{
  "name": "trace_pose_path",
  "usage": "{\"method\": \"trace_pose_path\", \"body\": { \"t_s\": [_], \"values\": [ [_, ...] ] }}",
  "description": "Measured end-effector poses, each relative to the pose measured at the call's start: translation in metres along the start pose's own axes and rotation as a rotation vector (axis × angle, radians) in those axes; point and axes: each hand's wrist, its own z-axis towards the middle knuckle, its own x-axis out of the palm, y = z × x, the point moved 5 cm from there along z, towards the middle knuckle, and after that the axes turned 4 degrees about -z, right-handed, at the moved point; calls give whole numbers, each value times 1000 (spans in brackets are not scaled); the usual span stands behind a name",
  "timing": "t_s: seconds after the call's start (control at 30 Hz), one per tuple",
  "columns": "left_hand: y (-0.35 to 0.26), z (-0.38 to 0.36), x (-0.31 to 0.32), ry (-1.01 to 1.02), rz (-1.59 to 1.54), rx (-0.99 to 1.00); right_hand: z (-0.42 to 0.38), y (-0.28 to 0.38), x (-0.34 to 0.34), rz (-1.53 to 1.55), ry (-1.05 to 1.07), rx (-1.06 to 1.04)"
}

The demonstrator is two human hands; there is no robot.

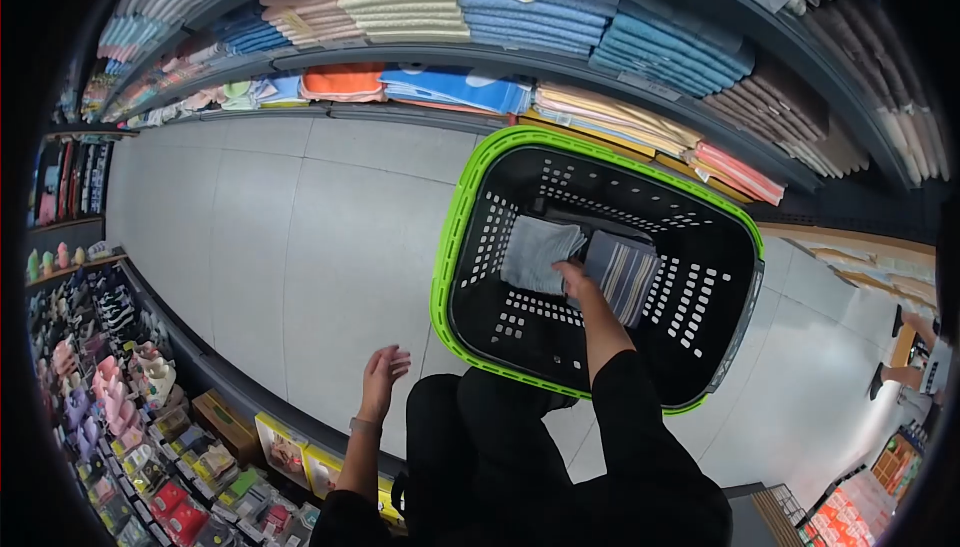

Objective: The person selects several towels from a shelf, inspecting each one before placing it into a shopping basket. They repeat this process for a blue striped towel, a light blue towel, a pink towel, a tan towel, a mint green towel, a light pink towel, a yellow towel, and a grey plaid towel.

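Two folded towels lie side by side in the bottom of my basket point(452, 247), just right of the frame's centre, and my right hand point(574, 279) is down between them. The grey towel point(538, 252) sits to the left of that hand, the striped towel point(622, 272) to the right, and my fingers rest on the striped one's near edge. I can't tell whether they're closed on the cloth or only lying on it, because the back of the hand hides the fingertips. The striped towel's long axis runs from upper left to lower right, roughly across my forearm's line, which comes up from the lower middle of the frame.

My left hand point(383, 372) hangs open and empty, fingers spread, lower and further left, outside the basket's green rim and over the pale floor point(300, 237). So the right hand is plainly the nearer one to both towels; the left is well apart. Stacked towels fill the shelves point(560, 65) along the top of the frame, beyond the basket.
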Motion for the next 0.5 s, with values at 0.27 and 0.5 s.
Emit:
{"method": "trace_pose_path", "body": {
  "t_s": [0.27, 0.5],
  "values": [
    [-93, 8, 129, 229, 412, 441, -20, 13, 1, -994, -499, -243],
    [-116, 14, 115, -20, 761, 498, -200, 36, 54, -1014, -218, -707]
  ]
}}
